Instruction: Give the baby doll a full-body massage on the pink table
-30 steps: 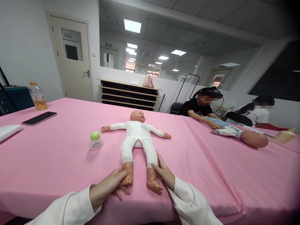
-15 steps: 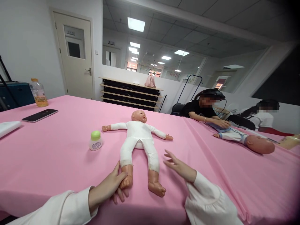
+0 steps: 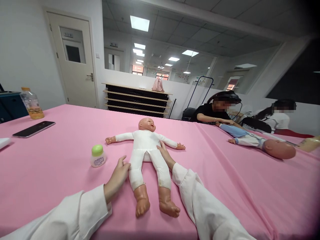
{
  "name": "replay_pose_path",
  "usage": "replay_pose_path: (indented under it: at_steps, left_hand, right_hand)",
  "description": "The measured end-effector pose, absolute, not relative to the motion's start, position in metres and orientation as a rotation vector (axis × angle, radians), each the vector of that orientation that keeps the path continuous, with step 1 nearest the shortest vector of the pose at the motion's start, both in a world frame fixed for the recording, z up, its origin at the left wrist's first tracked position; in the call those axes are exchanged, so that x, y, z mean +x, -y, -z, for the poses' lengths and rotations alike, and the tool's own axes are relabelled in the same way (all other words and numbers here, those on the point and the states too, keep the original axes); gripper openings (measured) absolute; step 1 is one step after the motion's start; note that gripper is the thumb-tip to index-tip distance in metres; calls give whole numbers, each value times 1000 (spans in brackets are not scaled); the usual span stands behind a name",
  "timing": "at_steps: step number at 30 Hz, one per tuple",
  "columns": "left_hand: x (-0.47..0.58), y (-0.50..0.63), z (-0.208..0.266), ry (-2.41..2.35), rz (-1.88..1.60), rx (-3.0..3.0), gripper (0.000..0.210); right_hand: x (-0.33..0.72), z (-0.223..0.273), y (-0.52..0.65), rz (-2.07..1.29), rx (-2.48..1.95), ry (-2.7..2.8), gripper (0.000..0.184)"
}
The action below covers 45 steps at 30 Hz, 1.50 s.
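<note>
A baby doll with a white cloth body lies on its back on the pink tablecloth, arms spread and bare feet toward me. My right hand rests along the doll's side at the waist, thumb over the front of the body; its other fingers are mostly hidden. Beside the doll's thigh on the left is my left hand, fingers loosely apart, with nothing held and the fingertips at the leg's edge. A small white jar with a green lid stands left of the doll.
A phone and a bottle of yellow liquid are at the far left. Across the table to the right, a person in black handles a second doll. Another person sits beyond. Stacked boards stand by the wall.
My left hand has left the doll's foot and moved up beside the thigh. My right hand has gone from the table to the doll's waist. The view has shifted slightly.
</note>
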<state>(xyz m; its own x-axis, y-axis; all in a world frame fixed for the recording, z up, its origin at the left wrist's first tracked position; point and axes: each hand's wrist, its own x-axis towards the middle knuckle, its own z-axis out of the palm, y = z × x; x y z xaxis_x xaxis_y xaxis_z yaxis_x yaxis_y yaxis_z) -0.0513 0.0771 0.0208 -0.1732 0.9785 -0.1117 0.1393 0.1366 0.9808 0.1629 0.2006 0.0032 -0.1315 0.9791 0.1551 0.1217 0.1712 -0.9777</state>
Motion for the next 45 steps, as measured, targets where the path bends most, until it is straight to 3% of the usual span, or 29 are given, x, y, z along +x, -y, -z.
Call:
replay_pose_path:
  at_steps: [9, 13, 16, 18, 21, 24, 26, 31, 35, 41, 45]
  left_hand:
    - [-40, -122, 0, -1421, -1230, 1842, 51]
    - [-79, -90, -16, -1540, -1759, 2071, 69]
    - [-123, -80, -22, -1748, -2189, 1717, 82]
    - [-148, -84, -15, -1850, -2019, 1493, 89]
    - [-171, -96, 0, -1757, -1542, 1230, 94]
    - [-172, -107, -9, -1626, -1294, 1097, 79]
    - [-164, -109, -32, -1519, -1257, 1088, 67]
    - [-129, -98, -99, -1036, -1162, 1119, 61]
    - [-107, -82, -115, -843, -1144, 1214, 63]
    - [-102, -72, -111, -929, -1141, 1321, 65]
    - [-108, -75, -110, -1172, -1261, 1715, 53]
  right_hand:
    - [155, 9, -199, -1136, -1138, 1404, 66]
    - [158, -3, -187, -1011, -1148, 1314, 49]
    - [149, -28, -167, -778, -1052, 1254, 33]
    - [135, -47, -149, -822, -942, 1249, 28]
    - [108, -67, -126, -1242, -828, 1174, 28]
    - [87, -70, -116, -1831, -830, 909, 37]
    - [79, -69, -116, -2028, -855, 728, 45]
    - [68, -79, -120, -1990, -779, 600, 51]
    - [62, -90, -113, -2022, -702, 615, 50]
    - [62, -94, -107, -1973, -727, 600, 48]
    - [59, -100, -107, -1964, -749, 541, 52]
